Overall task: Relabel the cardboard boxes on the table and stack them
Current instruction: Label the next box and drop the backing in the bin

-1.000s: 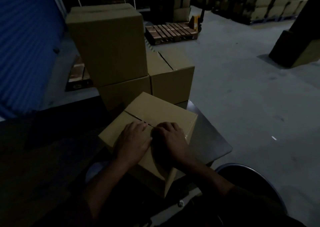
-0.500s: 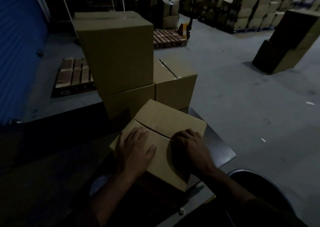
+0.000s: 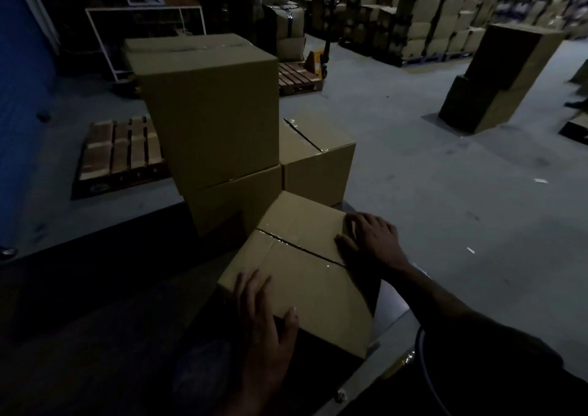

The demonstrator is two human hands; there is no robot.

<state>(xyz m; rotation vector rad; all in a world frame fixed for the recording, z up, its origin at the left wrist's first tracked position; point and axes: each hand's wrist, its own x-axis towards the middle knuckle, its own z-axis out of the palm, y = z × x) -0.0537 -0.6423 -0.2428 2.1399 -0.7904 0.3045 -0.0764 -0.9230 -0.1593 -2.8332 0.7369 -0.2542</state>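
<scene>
Small brown cardboard box (image 3: 305, 275) with a taped top seam sits at the near-right end of the dark table (image 3: 95, 320), just in front of a two-high stack of larger brown boxes (image 3: 216, 113). Left hand (image 3: 264, 317) lies flat over its near-left edge, right hand (image 3: 370, 240) flat on the far-right corner. Both have fingers laid out, nothing clenched. Diagonal corners likely give control for turning or lifting it onto the stack. No label visible.

Warehouse: stacked cartons (image 3: 423, 24) at top right, wooden pallets (image 3: 122, 147) at left, pallet jack (image 3: 321, 56), concrete floor (image 3: 413, 177).
</scene>
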